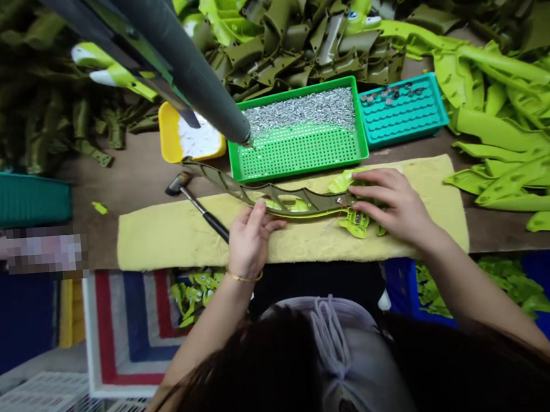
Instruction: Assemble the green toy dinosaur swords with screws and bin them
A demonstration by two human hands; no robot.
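The left hand (253, 239) and right hand (390, 204) lie open, pressing a curved olive plastic strip (274, 200) onto a yellow pad (174, 241) near the desk's (113, 179) front edge, a lime-green piece (355, 223) under its right end. Whether the heaped olive pieces (301, 41) beyond are finished, I cannot tell.

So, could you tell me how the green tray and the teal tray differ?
The green tray is larger than the teal tray. The green one holds heaped silver pieces on a perforated floor; the teal one has scalloped rows with few dark pieces. Both are rectangular plastic, side by side.
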